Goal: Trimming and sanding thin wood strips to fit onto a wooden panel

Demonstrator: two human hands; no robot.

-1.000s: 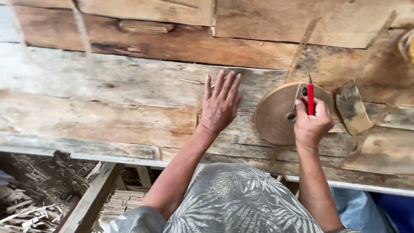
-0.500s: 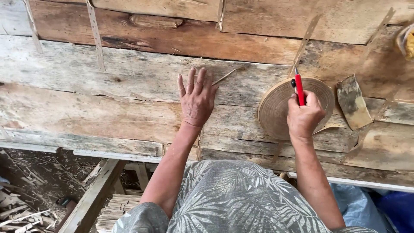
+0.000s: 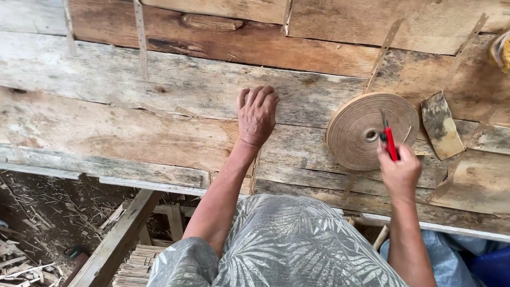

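Observation:
My left hand (image 3: 257, 114) lies on the weathered wooden workbench (image 3: 133, 122), fingers curled down at the tips, pressing on a thin pale strip (image 3: 254, 172) that runs under the wrist toward the near edge. My right hand (image 3: 399, 171) is shut on a red-handled cutter (image 3: 389, 141), its blade pointing up over a flat coil of tan strip (image 3: 372, 130) lying on the bench. The coil sits just right of my left hand, apart from it.
A dark wedge-shaped scrap (image 3: 441, 125) lies right of the coil. Several thin strips (image 3: 140, 37) stick up across the back planks. A yellowish object (image 3: 502, 50) shows at the far right edge. Bundled sticks (image 3: 138, 263) and debris lie below the bench.
My left hand slid left away from the coil and its spread fingers curled down. My right hand with the red cutter dropped a little toward the coil's near side.

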